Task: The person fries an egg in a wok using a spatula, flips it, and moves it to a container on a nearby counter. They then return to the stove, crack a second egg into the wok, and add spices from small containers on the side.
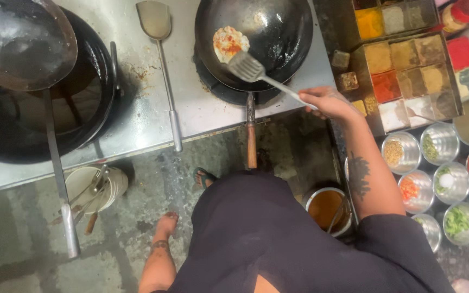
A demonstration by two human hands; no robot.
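Head camera view: a round flatbread, pale with red sauce and spice on top, lies inside the black wok. Right hand grips a slotted spatula touching its lower edge. Spice trays sit right of the wok. Left hand's state can't be told.

Up and right of my grip: red-capped jar with pale label, top corner; red rectangular packet just below it.
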